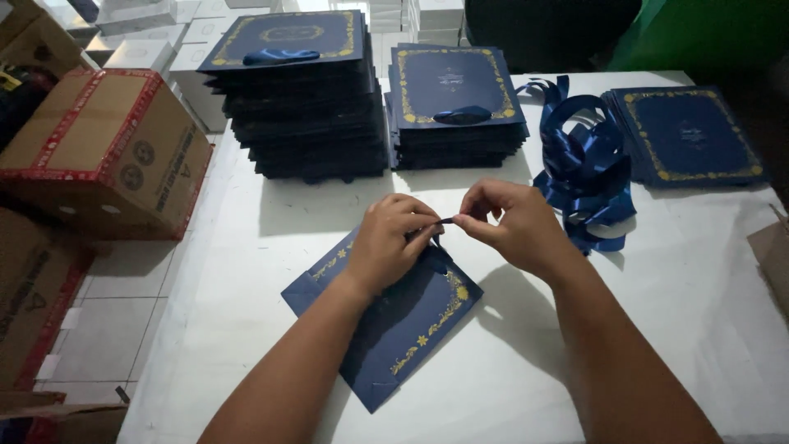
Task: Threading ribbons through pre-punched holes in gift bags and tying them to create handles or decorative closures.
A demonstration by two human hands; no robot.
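A flat navy paper bag (403, 329) with gold floral trim lies tilted on the white table (246, 271) in front of me. My left hand (390, 242) and my right hand (514, 226) hover just above its upper edge, fingertips meeting. Both pinch a short piece of dark blue ribbon (445, 220) stretched between them. The ribbon's lower part runs down toward the bag behind my left hand and is partly hidden.
Two tall stacks of the same navy bags (304, 99) (456, 107) stand at the back. A heap of loose blue ribbon (588, 164) lies right of them, with a few more bags (690, 136) beyond. Cardboard boxes (107, 148) sit left of the table.
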